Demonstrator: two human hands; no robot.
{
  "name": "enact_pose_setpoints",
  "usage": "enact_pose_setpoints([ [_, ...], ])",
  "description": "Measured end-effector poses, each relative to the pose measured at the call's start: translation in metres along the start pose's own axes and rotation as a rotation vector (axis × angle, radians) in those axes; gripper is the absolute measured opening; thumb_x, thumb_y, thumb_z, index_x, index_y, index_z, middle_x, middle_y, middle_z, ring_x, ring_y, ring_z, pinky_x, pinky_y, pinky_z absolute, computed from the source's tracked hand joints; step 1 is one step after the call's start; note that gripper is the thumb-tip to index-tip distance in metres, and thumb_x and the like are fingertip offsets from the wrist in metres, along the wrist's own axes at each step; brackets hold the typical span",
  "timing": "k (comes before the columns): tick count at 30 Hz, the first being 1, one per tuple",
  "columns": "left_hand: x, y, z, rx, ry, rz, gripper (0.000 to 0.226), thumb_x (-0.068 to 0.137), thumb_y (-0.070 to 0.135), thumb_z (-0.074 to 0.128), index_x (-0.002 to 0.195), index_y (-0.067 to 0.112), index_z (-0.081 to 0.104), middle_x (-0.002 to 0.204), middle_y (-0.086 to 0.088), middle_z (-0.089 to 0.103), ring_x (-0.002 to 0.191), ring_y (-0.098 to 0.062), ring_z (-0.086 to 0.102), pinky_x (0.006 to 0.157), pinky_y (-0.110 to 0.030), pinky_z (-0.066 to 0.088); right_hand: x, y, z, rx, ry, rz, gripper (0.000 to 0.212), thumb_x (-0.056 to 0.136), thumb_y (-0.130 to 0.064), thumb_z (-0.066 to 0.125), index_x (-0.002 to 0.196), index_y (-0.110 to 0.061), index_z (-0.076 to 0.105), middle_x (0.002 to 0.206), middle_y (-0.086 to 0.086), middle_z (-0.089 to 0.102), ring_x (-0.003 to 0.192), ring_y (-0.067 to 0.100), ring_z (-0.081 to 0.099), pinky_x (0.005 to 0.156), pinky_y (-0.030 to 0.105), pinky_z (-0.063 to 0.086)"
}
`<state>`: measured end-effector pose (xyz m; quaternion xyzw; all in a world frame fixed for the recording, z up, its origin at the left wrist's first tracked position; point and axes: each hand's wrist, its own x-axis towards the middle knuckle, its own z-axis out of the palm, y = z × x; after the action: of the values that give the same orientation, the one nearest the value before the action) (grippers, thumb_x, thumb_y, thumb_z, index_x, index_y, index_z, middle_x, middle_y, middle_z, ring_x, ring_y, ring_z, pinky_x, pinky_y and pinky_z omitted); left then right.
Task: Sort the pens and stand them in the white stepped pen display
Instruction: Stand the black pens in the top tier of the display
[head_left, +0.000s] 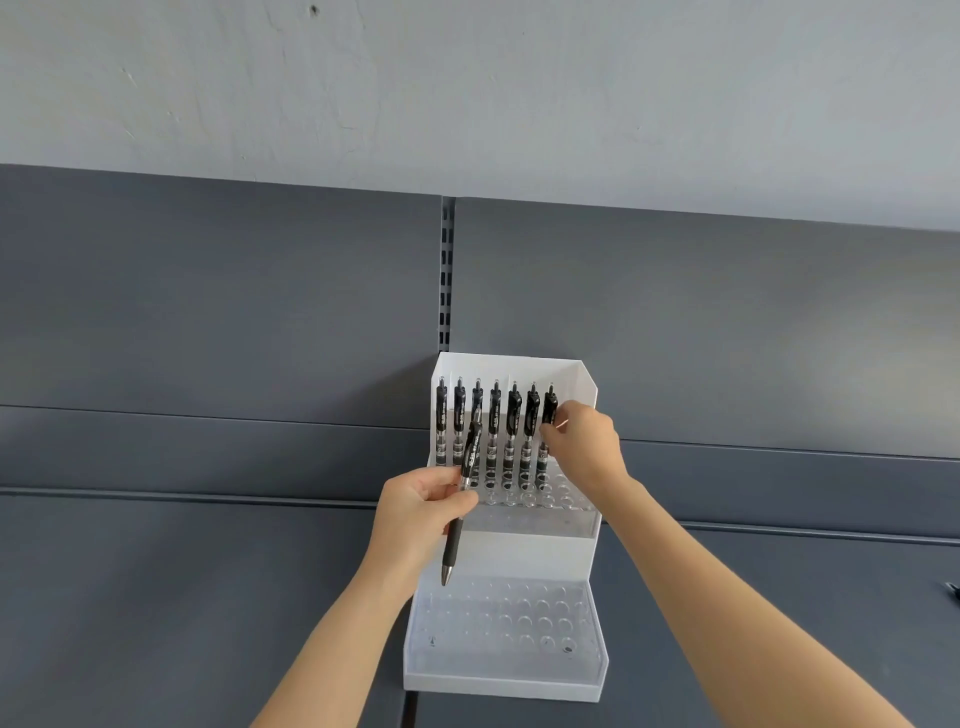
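Observation:
The white stepped pen display (524, 551) stands on a grey shelf against the back panel. Several black pens (494, 426) stand upright in its top back row. My right hand (584, 447) pinches the rightmost pen of that row (549, 410), which sits in its hole. My left hand (421, 512) holds another black pen (462, 499) by its middle, tip down and slightly tilted, in front of the display's left side. The lower step (509, 623) shows rows of bare holes.
The dark grey shelf (182, 597) runs left and right of the display, with a grey back panel (208, 312) and a slotted upright (445, 270) behind. A small dark object (953, 590) pokes in at the right edge.

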<state>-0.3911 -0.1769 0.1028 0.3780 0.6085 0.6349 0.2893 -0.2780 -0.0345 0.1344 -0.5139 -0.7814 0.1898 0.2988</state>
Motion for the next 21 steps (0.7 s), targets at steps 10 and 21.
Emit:
enact_pose_setpoints([
  [10, -0.004, 0.001, 0.002, 0.030, -0.032, 0.005, 0.015, 0.080, 0.000, 0.068, 0.079, 0.015, 0.067, 0.081, -0.008, 0.066, 0.069, -0.012, 0.059, 0.054, -0.011, 0.049, -0.048, 0.010, -0.008, 0.240, 0.056, -0.036, 0.018, 0.088, -0.015, 0.058, 0.102, -0.008, 0.067, 0.090, 0.000, 0.066, 0.090, 0.019, 0.061, 0.077, 0.026, 0.043],
  [21, -0.002, -0.008, 0.035, 0.206, -0.088, 0.115, 0.021, 0.076, 0.007, 0.073, 0.097, 0.011, 0.072, 0.076, 0.004, 0.065, 0.073, -0.013, 0.060, 0.070, -0.022, 0.050, -0.066, 0.002, -0.002, 0.437, -0.118, -0.062, 0.032, 0.084, -0.015, 0.062, 0.053, -0.014, 0.054, 0.043, -0.009, 0.040, 0.044, 0.005, 0.034, 0.046, 0.015, 0.026],
])
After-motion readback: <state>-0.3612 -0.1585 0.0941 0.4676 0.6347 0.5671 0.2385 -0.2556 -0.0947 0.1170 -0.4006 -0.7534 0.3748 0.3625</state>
